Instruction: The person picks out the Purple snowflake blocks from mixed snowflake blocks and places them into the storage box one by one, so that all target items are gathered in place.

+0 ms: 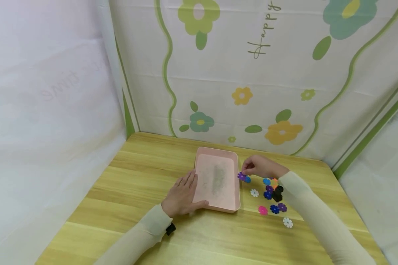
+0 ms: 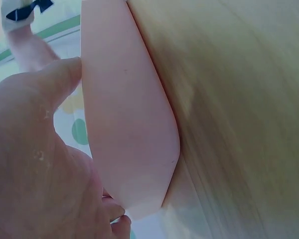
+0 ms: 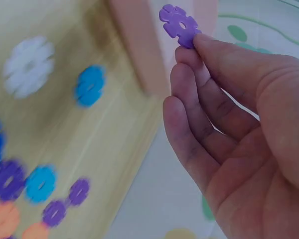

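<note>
A shallow pink tray (image 1: 219, 154) lies on the wooden table with a dull greyish patch on its floor. My left hand (image 1: 182, 195) rests on its near left corner, fingers along the left rim and thumb along the near edge. In the left wrist view the thumb touches the rim of the tray (image 2: 127, 109). Between thumb and forefinger, my right hand (image 1: 257, 166) pinches a purple snowflake disc (image 3: 180, 26), notched around its edge. It is held at the tray's right rim. A light blue snowflake disc (image 3: 89, 85) lies on the table below it.
Right of the tray lie loose snowflake discs: white (image 1: 254, 193), pink (image 1: 263, 210), dark blue (image 1: 274, 209), purple (image 1: 282, 207) and orange, several bunched together. The right forearm and its black wrist device (image 1: 277, 194) partly cover them. A flower-printed cloth (image 1: 219, 73) hangs behind the table.
</note>
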`<state>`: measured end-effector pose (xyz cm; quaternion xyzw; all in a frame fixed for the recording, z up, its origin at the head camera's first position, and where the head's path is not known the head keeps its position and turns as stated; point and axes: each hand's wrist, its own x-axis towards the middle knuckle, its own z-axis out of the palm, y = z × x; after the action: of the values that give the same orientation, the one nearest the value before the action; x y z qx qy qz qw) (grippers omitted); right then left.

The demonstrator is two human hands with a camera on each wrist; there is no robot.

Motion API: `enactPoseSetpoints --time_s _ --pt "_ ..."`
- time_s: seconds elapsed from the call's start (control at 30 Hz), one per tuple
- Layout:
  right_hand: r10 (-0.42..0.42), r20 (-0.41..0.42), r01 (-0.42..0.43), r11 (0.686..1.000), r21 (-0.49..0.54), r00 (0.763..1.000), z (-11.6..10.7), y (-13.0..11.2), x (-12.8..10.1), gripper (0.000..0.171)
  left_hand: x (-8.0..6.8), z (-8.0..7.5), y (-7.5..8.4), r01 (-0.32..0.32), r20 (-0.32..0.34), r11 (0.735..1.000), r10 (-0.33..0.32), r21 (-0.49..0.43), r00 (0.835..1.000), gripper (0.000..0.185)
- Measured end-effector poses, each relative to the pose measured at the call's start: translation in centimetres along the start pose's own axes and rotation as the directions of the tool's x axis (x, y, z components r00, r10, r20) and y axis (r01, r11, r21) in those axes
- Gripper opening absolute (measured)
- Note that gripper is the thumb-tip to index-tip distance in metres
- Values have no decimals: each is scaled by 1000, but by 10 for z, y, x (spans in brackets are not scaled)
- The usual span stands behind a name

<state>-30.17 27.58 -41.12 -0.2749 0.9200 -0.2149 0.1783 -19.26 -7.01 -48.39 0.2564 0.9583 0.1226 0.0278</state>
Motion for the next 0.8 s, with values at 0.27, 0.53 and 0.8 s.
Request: enactPoseSetpoints --time_s 0.27,0.53,0.8 --pt "34 -11 -34 999 -4 999 8 -31 62 15 -1 1 -1 4 9 999 -5 35 1000 107" --pt "156 -135 -144 985 98 978 29 -45 105 17 1 1 2 -1 27 999 -1 53 1000 107" --pt "335 -249 -255 918 305 909 51 -49 136 26 -1 -3 1 -1 21 999 0 50 1000 108"
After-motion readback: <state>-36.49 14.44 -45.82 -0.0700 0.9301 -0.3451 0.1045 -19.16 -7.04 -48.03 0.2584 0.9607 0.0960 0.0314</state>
